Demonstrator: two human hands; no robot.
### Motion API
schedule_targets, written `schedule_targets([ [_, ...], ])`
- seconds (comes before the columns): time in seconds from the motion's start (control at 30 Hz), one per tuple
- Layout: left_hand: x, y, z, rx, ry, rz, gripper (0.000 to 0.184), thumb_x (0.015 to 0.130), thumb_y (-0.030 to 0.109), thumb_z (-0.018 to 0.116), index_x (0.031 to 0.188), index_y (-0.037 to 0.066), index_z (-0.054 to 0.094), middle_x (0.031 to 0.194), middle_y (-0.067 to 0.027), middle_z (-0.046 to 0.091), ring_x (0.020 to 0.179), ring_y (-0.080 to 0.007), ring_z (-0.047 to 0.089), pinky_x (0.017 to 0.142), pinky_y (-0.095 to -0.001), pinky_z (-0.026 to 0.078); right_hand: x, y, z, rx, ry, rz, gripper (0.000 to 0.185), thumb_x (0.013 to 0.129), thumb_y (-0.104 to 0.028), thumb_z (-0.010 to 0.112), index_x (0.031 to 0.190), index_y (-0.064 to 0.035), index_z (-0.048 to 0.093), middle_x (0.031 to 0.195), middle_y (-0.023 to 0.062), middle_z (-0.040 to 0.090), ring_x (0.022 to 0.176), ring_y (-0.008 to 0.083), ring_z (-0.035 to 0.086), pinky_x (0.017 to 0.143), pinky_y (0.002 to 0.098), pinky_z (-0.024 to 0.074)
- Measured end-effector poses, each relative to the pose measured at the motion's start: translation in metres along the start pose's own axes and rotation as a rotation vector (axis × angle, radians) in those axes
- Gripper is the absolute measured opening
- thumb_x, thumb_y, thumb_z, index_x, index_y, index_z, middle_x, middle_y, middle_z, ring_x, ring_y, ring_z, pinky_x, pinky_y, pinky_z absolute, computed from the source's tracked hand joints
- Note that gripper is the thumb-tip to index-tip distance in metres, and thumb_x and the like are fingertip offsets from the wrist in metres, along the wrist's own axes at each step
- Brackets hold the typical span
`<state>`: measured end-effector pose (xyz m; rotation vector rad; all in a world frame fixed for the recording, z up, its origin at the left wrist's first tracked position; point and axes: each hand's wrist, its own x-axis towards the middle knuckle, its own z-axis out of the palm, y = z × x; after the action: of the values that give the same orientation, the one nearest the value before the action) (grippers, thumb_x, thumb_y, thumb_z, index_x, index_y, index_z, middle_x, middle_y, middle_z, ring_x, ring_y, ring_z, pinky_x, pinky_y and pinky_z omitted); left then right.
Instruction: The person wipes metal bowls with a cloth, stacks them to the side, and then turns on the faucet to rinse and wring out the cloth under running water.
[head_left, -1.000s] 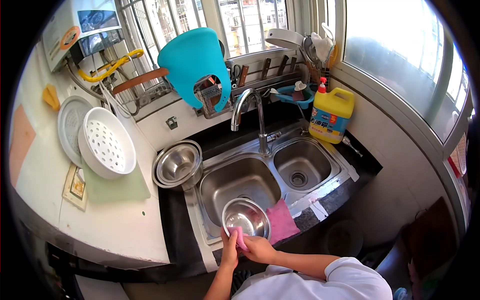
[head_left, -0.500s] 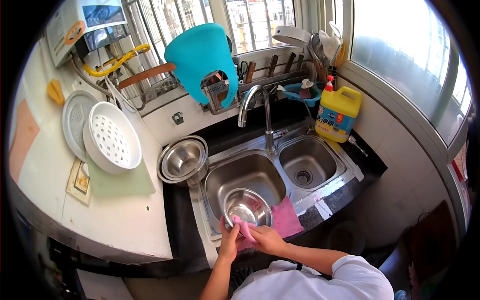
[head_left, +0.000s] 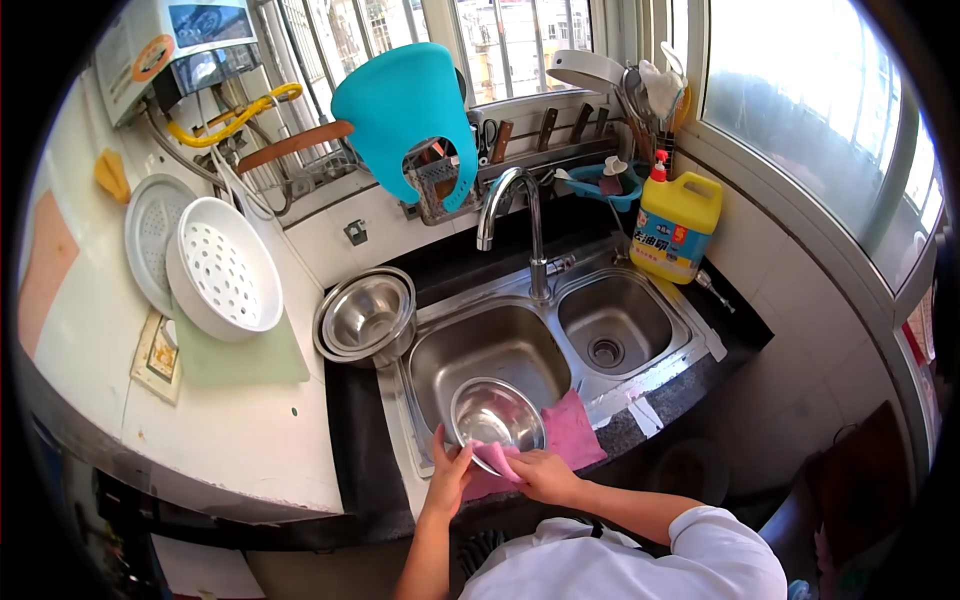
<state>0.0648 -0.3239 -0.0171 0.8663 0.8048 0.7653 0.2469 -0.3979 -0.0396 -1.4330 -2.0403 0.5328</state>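
Observation:
A shiny steel bowl [head_left: 495, 410] is tilted over the near edge of the large sink basin [head_left: 510, 335]. My left hand [head_left: 450, 474] grips its near-left rim, thumb up along the side. In my right hand [head_left: 546, 477] is a pink cloth [head_left: 494, 457], folded over the bowl's near rim and pressed there by closed fingers. The cloth's lower part and my fingertips under the bowl are partly hidden. A second pink cloth [head_left: 575, 432] lies flat on the sink's front edge, just beyond my right hand.
Nested steel bowls [head_left: 366, 315] stand left of the sink. The faucet [head_left: 536, 240] rises behind it, near the small basin [head_left: 615, 320]. A yellow jug [head_left: 675, 228] sits at the back right. A white colander [head_left: 225, 270] hangs on the left wall.
The pink cloth has moved slightly right along the bowl's near rim and now folds over it. My right hand has shifted a little to the right; the bowl stays nearly in place.

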Motion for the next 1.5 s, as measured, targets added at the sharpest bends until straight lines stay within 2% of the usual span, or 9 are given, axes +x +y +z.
schedule_targets([
  [0.2, 0.011, -0.035, 0.004, 0.066, 0.039, 0.11, 0.075, 0.087, 0.029, 0.059, 0.14, 0.005, 0.012, 0.131, -0.0115, 0.036, 0.119, -0.0214, 0.038, 0.096, -0.0331, 0.035, 0.007, -0.025, 0.013, 0.287, 0.12, 0.04, 0.029, 0.073, -0.009, 0.062, 0.099, -0.0045, 0.05, 0.094, 0.0178, 0.058, 0.083, 0.0378, 0.058, 0.069, 0.0435, 0.0469],
  [0.37, -0.004, 0.012, -0.004, 0.19, 0.056, 0.145, 0.052, 0.09, 0.022, 0.052, 0.134, 0.001, 0.033, 0.127, -0.0116, 0.045, 0.117, -0.0183, 0.041, 0.099, -0.0296, 0.031, -0.01, 0.006, 0.005, -0.13, -0.001, -0.349, 0.05, 0.071, -0.006, 0.058, 0.12, -0.007, 0.048, 0.113, 0.0106, 0.057, 0.106, 0.0286, 0.053, 0.093, 0.0397, 0.041],
  [0.53, -0.003, 0.003, -0.01, 0.157, 0.088, 0.096, 0.072, 0.09, 0.042, 0.05, 0.142, 0.01, 0.012, 0.134, -0.0105, 0.036, 0.116, -0.0213, 0.044, 0.095, -0.033, 0.037, -0.007, 0.012, 0.002, -0.157, 0.046, -0.376, 0.053, 0.07, -0.006, 0.058, 0.122, -0.0081, 0.048, 0.114, 0.0085, 0.057, 0.107, 0.0273, 0.054, 0.094, 0.0393, 0.0407],
  [0.6, 0.001, -0.015, -0.005, 0.016, 0.049, 0.076, 0.086, 0.087, 0.046, 0.054, 0.142, 0.017, -0.006, 0.127, -0.0143, 0.038, 0.107, -0.0251, 0.05, 0.084, -0.0378, 0.047, -0.001, -0.003, 0.004, 0.067, 0.021, -0.026, 0.05, 0.069, -0.005, 0.061, 0.118, -0.0059, 0.048, 0.109, 0.0107, 0.058, 0.098, 0.0317, 0.056, 0.083, 0.0411, 0.0455],
  [0.73, 0.006, -0.035, 0.015, 0.016, 0.095, 0.151, 0.077, 0.088, 0.037, 0.056, 0.142, 0.012, 0.007, 0.126, -0.0123, 0.039, 0.108, -0.0224, 0.048, 0.088, -0.0349, 0.043, 0.01, -0.015, 0.021, 0.181, 0.067, -0.106, 0.048, 0.07, -0.004, 0.061, 0.115, -0.0054, 0.046, 0.099, 0.0157, 0.057, 0.086, 0.0369, 0.057, 0.072, 0.043, 0.0467],
  [0.93, 0.003, 0.003, -0.025, 0.229, 0.051, 0.13, 0.054, 0.093, 0.036, 0.047, 0.133, 0.001, 0.036, 0.13, -0.0108, 0.042, 0.122, -0.0192, 0.035, 0.103, -0.0311, 0.023, -0.004, 0.01, 0.013, -0.147, -0.009, -0.329, 0.061, 0.071, -0.007, 0.056, 0.13, -0.0087, 0.04, 0.118, 0.0075, 0.056, 0.113, 0.0251, 0.05, 0.1, 0.0403, 0.0353],
  [1.1, -0.005, -0.003, -0.011, 0.056, 0.093, 0.048, 0.079, 0.088, 0.049, 0.05, 0.143, 0.019, 0.002, 0.131, -0.0123, 0.038, 0.114, -0.0221, 0.046, 0.087, -0.0371, 0.046, 0.003, -0.003, 0.005, -0.049, 0.013, -0.193, 0.06, 0.07, -0.007, 0.059, 0.128, -0.01, 0.042, 0.111, 0.0096, 0.058, 0.1, 0.0289, 0.056, 0.087, 0.0416, 0.044],
  [1.27, 0.005, -0.044, 0.006, 0.075, 0.162, 0.192, 0.075, 0.089, 0.039, 0.054, 0.14, 0.003, 0.012, 0.128, -0.0135, 0.04, 0.122, -0.0232, 0.035, 0.103, -0.0334, 0.027, 0.009, -0.021, 0.018, 0.243, 0.037, -0.083, 0.049, 0.073, -0.008, 0.061, 0.119, -0.0064, 0.045, 0.093, 0.0193, 0.058, 0.081, 0.0385, 0.058, 0.068, 0.0449, 0.0471],
  [1.5, -0.003, 0.016, -0.018, 0.364, 0.056, 0.166, 0.053, 0.093, 0.036, 0.047, 0.131, 0.0, 0.037, 0.128, -0.011, 0.045, 0.115, -0.019, 0.042, 0.098, -0.0292, 0.03, -0.009, 0.027, 0.018, -0.181, -0.096, -0.358, 0.051, 0.075, -0.009, 0.054, 0.125, -0.0136, 0.047, 0.126, 0.0042, 0.051, 0.117, 0.0217, 0.048, 0.1, 0.0415, 0.0346],
])
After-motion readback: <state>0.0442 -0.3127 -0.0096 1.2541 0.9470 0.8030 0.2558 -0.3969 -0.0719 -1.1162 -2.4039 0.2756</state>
